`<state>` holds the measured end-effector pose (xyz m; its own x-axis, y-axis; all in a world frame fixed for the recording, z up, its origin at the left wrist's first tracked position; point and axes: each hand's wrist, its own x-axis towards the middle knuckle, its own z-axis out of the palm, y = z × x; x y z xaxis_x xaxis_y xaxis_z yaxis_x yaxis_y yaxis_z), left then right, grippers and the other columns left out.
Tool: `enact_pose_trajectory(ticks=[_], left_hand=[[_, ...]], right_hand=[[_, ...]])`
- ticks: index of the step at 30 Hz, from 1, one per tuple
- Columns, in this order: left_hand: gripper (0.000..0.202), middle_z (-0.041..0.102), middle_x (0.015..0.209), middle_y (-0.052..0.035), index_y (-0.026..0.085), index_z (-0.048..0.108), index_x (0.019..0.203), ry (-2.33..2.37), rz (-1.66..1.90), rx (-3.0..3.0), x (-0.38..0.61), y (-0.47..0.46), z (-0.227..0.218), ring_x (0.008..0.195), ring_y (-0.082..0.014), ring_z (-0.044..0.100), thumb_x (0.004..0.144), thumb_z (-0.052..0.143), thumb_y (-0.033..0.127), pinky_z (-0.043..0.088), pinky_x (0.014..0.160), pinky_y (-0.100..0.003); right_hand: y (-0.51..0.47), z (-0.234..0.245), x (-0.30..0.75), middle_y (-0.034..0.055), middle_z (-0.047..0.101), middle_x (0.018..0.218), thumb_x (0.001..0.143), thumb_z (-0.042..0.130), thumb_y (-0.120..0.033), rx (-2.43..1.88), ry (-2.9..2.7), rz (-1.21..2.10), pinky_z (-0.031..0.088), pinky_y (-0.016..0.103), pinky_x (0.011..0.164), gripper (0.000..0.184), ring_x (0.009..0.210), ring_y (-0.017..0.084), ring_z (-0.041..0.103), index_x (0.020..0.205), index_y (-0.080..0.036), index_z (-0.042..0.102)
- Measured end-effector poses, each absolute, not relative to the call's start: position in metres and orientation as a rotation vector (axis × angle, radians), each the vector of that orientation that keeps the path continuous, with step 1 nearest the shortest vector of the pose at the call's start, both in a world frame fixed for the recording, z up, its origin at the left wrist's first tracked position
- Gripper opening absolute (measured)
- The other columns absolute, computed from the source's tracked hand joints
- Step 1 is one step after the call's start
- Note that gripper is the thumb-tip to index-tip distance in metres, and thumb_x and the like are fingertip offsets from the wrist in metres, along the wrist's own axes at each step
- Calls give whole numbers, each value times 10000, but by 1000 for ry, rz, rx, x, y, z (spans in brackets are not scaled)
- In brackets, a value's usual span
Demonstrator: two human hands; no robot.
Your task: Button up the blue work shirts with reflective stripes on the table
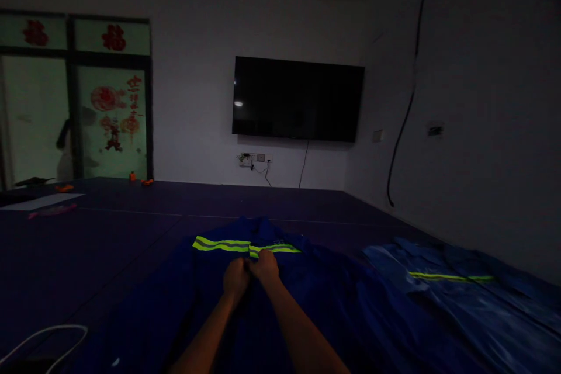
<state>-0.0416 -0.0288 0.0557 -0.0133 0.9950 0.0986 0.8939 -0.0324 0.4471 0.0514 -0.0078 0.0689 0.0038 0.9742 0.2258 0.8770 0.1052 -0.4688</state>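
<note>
A dark blue work jacket (pixel 184 298) with a yellow-green reflective stripe (pixel 221 244) lies spread on the dark table in front of me. My left hand (pixel 235 278) and my right hand (pixel 265 265) meet at the jacket's front opening, just below the stripe. Both hands are closed, fingers pinching the fabric edges together at the middle. My forearms reach in from the bottom edge.
A second blue jacket (pixel 442 286) with a reflective stripe lies to the right. A white cable (pixel 48 336) loops at the bottom left. Small orange items (pixel 146 182) and a white sheet (pixel 41 201) sit at the table's far left. A wall television (pixel 298 99) hangs ahead.
</note>
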Motion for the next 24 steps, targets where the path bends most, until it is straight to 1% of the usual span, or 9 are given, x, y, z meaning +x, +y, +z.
enact_pose_trajectory(ticks=[3,5,8,9,13,15,18,21,24], left_hand=[[328,633,1010,-149,135,563,979,2127,669,1886,-44,-15,42,966,-229,593,869,319,324,408,712,-284],[306,642,1005,-128,150,555,1009,2223,695,1827,-44,-6,35,960,-220,599,857,359,329,417,726,-278],[305,646,994,-138,138,548,1043,2318,646,1833,-40,2,30,940,-228,609,851,382,307,434,730,-290],[313,647,984,-148,129,546,1054,2330,622,1855,-38,4,30,932,-233,613,853,381,303,441,726,-295],[364,647,956,-182,104,525,1131,2333,549,1945,-32,8,29,924,-250,618,872,348,288,461,727,-319],[393,645,960,-186,108,477,1211,2320,523,1980,-29,11,28,921,-256,619,878,332,258,467,729,-331],[433,647,945,-187,134,411,1291,2297,477,2034,-26,15,28,896,-261,627,873,308,182,475,715,-343],[465,652,922,-181,167,433,1285,2268,439,2091,-24,18,29,881,-261,632,849,288,94,478,707,-346],[481,654,907,-180,168,462,1264,2237,428,2150,-25,19,29,888,-260,628,832,281,56,476,721,-350]], right_hand=[[13,46,44,207,629,1002,704,619,-326,-1908,-1810,224,450,309,732,370,939,292,606,966,-65,627],[25,35,44,195,642,971,715,589,-278,-1916,-1756,226,450,316,727,289,911,285,618,927,-87,637],[41,21,52,184,664,888,746,519,-227,-1829,-1595,309,444,305,690,197,863,274,631,829,-111,654],[46,17,57,177,670,857,759,498,-237,-1779,-1539,356,441,295,669,197,840,268,635,782,-122,656],[64,5,75,104,682,728,817,419,-299,-1644,-1482,469,423,238,578,310,702,199,638,627,-167,625],[73,2,78,74,676,681,822,412,-314,-1574,-1461,516,415,220,543,335,648,173,623,588,-173,606],[82,0,76,54,663,648,816,412,-310,-1471,-1429,565,416,219,531,339,627,165,607,560,-171,586],[83,-1,72,29,647,619,768,462,-305,-1368,-1428,586,424,230,550,280,638,173,598,550,-176,582],[81,-5,73,0,629,586,694,516,-288,-1279,-1448,595,422,236,572,207,646,179,588,521,-189,574]])
